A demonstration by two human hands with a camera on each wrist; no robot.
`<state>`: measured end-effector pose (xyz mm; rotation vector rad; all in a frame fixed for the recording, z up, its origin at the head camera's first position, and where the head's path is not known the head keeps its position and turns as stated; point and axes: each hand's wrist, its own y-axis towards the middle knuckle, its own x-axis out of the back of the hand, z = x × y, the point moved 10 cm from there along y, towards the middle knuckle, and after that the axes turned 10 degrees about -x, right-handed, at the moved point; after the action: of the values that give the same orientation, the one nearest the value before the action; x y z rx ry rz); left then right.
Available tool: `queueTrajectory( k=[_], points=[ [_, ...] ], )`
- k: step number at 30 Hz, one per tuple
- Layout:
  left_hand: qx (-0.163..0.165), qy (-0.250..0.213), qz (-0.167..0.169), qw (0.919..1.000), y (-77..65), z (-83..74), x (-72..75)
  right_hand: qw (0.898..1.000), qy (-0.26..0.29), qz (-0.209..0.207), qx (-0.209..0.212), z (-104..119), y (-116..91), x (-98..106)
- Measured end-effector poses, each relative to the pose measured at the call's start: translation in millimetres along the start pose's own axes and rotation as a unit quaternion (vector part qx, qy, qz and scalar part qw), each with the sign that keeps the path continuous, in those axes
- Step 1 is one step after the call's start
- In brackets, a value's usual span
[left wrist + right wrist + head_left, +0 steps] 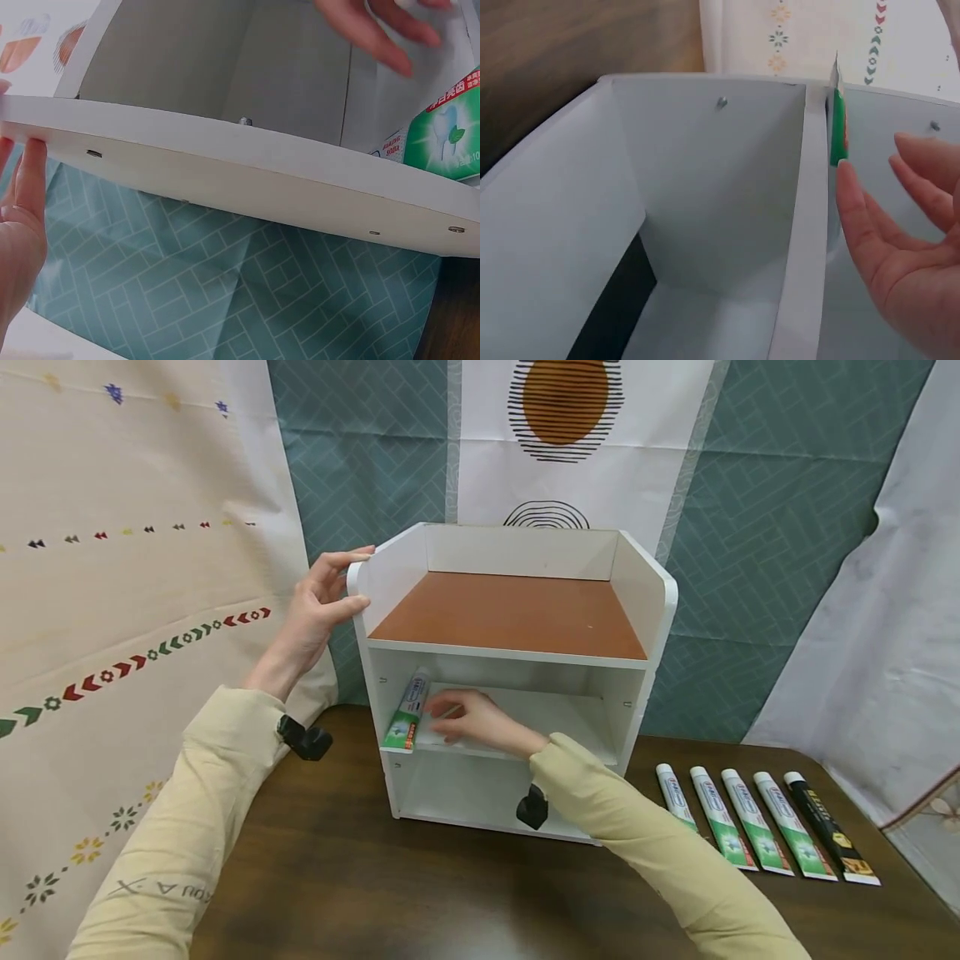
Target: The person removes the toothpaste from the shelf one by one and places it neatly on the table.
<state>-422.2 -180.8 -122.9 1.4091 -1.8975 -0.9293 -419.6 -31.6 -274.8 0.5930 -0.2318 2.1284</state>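
Observation:
A white shelf unit (510, 653) with a brown top board stands on the table. My left hand (318, 602) holds the upper front edge of its left side panel, fingertips over the edge and thumb against the outside. On the middle shelf, against the left wall, lies a green and white toothpaste tube (408, 710), its flat green end at the front edge. My right hand (480, 720) is just right of the tube with loosely bent fingers and nothing between them. In the right wrist view, a fingertip appears close to the tube's green end (838, 131); whether they touch I cannot tell.
Several toothpaste tubes (720, 818) lie in a row on the dark wooden table (337, 885) to the right, with a black tube (828, 828) outermost. The unit's lower compartment (465, 789) lies below my right hand. Patterned cloths (360, 468) hang behind and beside the table.

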Motion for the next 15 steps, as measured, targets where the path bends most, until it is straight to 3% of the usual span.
queueTrajectory(
  k=[5,15],
  points=[
    [-0.010,-0.011,0.003,0.9999,0.3,-1.5,-0.7,0.999,0.012,-0.007,-0.043,-1,17,-10],
    [-0.013,-0.018,0.004,0.9997,0.9,-0.4,-0.9,0.994,-0.040,-0.006,-0.099,0,34,-23]
  ],
)
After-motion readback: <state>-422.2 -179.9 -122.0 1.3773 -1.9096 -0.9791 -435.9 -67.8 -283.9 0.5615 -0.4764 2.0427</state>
